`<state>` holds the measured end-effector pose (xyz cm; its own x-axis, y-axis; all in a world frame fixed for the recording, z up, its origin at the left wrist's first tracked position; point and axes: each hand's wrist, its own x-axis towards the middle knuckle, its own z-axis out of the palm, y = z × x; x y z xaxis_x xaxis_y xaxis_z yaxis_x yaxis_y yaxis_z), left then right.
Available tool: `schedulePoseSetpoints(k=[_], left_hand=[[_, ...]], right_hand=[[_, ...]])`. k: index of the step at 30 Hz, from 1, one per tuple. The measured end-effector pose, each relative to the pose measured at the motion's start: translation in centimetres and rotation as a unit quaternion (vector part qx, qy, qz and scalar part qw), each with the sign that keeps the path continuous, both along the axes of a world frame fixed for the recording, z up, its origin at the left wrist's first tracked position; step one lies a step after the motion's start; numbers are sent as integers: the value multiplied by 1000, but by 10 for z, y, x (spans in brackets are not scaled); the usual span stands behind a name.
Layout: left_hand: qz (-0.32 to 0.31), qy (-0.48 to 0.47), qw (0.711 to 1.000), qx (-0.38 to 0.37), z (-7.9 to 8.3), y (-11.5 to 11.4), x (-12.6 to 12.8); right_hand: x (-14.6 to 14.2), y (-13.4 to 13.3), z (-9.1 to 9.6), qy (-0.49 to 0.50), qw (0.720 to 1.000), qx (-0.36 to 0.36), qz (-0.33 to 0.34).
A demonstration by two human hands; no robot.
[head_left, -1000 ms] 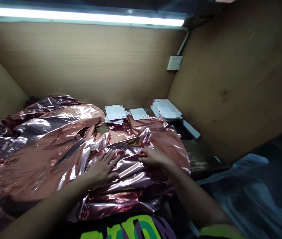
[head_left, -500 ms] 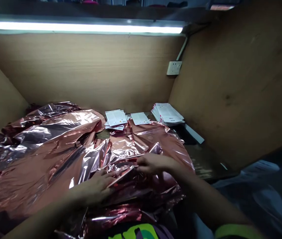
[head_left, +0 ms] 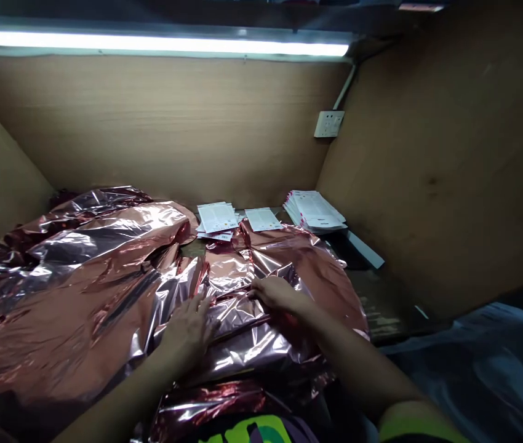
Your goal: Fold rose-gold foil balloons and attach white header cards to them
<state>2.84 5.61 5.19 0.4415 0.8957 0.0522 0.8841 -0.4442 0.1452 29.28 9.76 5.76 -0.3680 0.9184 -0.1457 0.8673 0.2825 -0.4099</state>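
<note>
Shiny rose-gold foil sheets (head_left: 104, 277) lie crumpled over most of the work surface. My left hand (head_left: 190, 329) rests flat on a folded piece of the foil (head_left: 238, 326) in front of me, fingers stretched out. My right hand (head_left: 275, 292) lies on the same piece at its far right edge, fingers pressed down on a fold; I cannot make out whether it pinches the foil.
Small white printed cards lie in stacks (head_left: 218, 218) (head_left: 314, 210) at the back against the wooden wall. A wall socket (head_left: 328, 123) sits in the back right corner under a strip light (head_left: 151, 43). Wooden partitions close in both sides. Dark plastic (head_left: 474, 351) lies at right.
The foil flap that my hands had lifted half a second ago now lies flat. Both hands have come down onto it, the left spread open.
</note>
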Motion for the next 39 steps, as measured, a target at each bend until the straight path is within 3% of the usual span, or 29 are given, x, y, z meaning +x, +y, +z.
schedulePoseSetpoints(k=[3,6,11,17,23,29,32,39], left_hand=[[15,-24,1000,-7,-15,-5,8],[26,-83,996,20,-20,-3,9],[31,-207,975,-80,-7,9,11],[86,-239,958,-137,-1,21,12],[27,-210,962,-173,8,18,10],[-35,-51,985,-160,7,17,13],[-35,-11,993,-115,5,10,19],[9,47,997,-66,0,-16,26]], right_hand=[[-1,-6,8,3,999,19,31],[2,-9,11,26,994,67,87],[3,-11,4,53,992,72,92],[-10,-21,-3,73,989,63,113],[-14,-23,-4,78,986,46,141],[-19,-23,-1,10,992,93,88],[-22,-20,-9,-5,992,110,70],[-24,-15,-27,-6,981,170,96]])
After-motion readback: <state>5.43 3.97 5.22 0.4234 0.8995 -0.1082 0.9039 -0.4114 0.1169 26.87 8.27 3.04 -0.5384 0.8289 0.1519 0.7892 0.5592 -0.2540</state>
